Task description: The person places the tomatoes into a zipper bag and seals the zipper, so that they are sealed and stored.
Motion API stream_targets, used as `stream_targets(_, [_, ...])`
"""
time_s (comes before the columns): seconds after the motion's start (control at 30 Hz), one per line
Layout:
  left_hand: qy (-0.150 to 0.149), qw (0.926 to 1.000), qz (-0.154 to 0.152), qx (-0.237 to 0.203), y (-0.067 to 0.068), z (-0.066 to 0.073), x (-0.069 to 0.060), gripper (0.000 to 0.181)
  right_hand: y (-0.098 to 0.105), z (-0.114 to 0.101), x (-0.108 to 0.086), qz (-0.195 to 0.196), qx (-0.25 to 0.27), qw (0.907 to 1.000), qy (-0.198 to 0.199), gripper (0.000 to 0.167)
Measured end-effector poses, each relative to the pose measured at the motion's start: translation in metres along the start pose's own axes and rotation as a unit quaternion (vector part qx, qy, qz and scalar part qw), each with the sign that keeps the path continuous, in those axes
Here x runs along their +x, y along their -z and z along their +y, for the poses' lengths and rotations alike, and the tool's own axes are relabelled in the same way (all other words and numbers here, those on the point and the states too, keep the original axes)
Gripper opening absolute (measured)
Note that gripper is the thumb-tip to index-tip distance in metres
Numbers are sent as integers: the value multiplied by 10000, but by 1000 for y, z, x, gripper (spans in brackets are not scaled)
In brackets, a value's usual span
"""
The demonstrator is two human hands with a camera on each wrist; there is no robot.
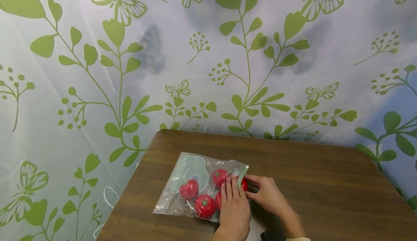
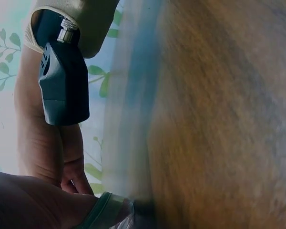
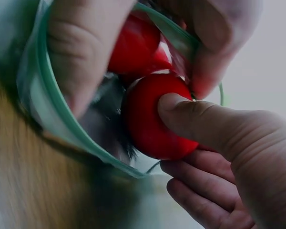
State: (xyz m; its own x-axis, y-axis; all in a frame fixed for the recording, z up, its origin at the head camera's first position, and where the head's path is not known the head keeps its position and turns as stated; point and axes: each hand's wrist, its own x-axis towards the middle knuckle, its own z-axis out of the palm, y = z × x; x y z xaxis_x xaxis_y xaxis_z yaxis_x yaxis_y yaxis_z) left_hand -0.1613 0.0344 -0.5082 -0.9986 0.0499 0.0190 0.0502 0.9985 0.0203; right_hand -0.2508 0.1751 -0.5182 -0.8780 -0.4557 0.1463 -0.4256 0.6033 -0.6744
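Observation:
A clear zip bag (image 1: 176, 183) with a green-edged mouth lies on the table, a pale rounded shape showing on it. Several red tomatoes (image 1: 204, 206) are inside. My left hand (image 1: 232, 208) holds the bag at its mouth, fingers stretched over the top; in the right wrist view its thumb (image 3: 83, 47) sits inside the green rim (image 3: 62, 112). At the opening, my right hand (image 1: 268, 194) pinches a tomato (image 3: 152, 119), thumb on one side and fingers beneath. That tomato is within the mouth, close to the others. The left wrist view shows the bag's edge (image 2: 102, 210) over the left thumb.
The brown wooden table (image 1: 325, 186) extends to the right and behind the bag. A patterned curtain (image 1: 202, 59) with green leaves and butterflies hangs behind it. A dark wrist camera mount (image 2: 64, 88) is strapped at the right sleeve.

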Motion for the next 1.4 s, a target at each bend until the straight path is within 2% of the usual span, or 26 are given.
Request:
stream_targets(0.2, [17, 9999, 98, 13, -1, -2, -1, 86, -6, -3, 1, 79, 39, 9999, 59, 50])
stream_targets(0.47, [11, 9999, -97, -67, 1, -2, 0, 99, -8, -5, 1, 125, -90, 9999, -6, 50])
stream_targets(0.8, [-29, 9987, 439, 271, -3, 1, -5, 81, -16, -7, 6, 308, -250, 9989, 253, 42])
stream_targets(0.97, [16, 9988, 406, 283, -3, 1, -5, 72, -13, -4, 4, 200, -210, 9993, 235, 44])
stream_targets(1.17, [2, 9993, 275, 254, -2, 0, -3, 73, -6, -4, 1, 52, 332, 9994, -44, 45])
stream_targets(1.23, [-3, 9993, 255, 265, -2, 0, -3, 77, -5, -4, 0, 84, 265, 9996, -18, 44])
stream_targets(1.4, [10, 9988, 394, 274, -1, 2, -5, 67, -10, -2, 2, 336, -201, 9988, 291, 36])
